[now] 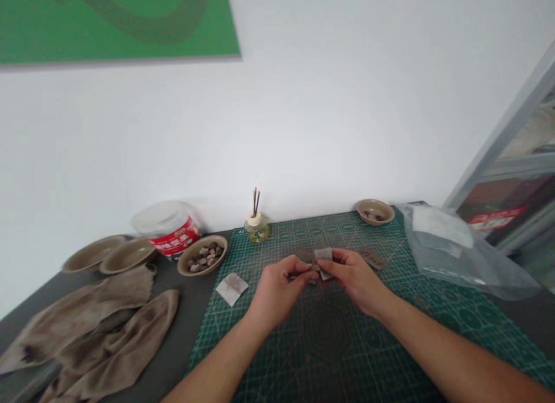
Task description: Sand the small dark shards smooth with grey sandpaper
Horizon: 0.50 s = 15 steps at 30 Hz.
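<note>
My left hand (280, 286) and my right hand (353, 278) meet above the green cutting mat (277, 357), fingertips nearly touching. Between the thumb and fingers of my right hand is a small pale grey square sheet (323, 254), which looks like sandpaper or cloth. The fingers of my left hand are pinched around something small and mostly hidden, right against the sheet. A dark grey flat piece (303, 255) shows just behind my left fingers. Beyond my right hand lies a brown oval piece (373, 258) with dark marks. Another pale square sheet (232, 288), smudged brown, lies left of my left hand.
A bowl of small stones (203, 257), two more bowls (128, 257), a lidded plastic jar (167, 226) and a brown cloth (117, 357) stand left. A reed diffuser (257, 226) is at the back. To the right are a small bowl (375, 212) and a clear plastic bag (455, 264).
</note>
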{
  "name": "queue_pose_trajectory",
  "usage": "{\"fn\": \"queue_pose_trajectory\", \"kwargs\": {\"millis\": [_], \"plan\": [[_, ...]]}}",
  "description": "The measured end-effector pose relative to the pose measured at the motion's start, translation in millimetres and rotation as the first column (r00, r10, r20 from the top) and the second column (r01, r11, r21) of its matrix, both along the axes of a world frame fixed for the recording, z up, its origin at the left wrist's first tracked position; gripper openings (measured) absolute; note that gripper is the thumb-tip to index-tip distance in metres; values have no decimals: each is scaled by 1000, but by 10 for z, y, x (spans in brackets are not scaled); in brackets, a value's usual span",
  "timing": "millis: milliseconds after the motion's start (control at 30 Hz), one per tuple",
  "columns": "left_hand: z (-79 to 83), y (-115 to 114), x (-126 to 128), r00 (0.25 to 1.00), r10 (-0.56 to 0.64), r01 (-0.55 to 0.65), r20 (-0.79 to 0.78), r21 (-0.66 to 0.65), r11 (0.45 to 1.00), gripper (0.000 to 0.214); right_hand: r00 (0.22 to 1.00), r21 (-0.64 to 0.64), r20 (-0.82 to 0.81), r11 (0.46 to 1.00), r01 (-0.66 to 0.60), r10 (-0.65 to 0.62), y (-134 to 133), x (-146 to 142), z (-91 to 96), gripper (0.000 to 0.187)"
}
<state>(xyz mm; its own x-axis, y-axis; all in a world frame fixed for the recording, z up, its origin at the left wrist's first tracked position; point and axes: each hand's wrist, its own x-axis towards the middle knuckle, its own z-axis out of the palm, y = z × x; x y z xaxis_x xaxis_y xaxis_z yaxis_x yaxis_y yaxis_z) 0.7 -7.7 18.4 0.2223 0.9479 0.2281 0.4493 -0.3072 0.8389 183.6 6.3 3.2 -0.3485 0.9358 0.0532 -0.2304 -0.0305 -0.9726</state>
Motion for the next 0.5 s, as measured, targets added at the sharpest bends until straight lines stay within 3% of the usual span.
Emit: {"fn": "queue_pose_trajectory", "kwargs": {"millis": [100,233,400,500], "plan": [[-10,21,-10,998,-24,25,55,-12,1000,8,999,28,46,1000,8,-9,23,23,1,25],[-35,59,-2,982,-38,41,187,-11,999,7,952,194,251,973,127,-174,60,78,-15,20],[-62,100,-3,963,-50,84,266,-117,990,22,840,552,419,831,66,-345,-12,88,36,9],[-62,111,-19,970,-94,117,223,-93,989,25,816,659,427,752,14,-390,-47,80,52,16]]}}
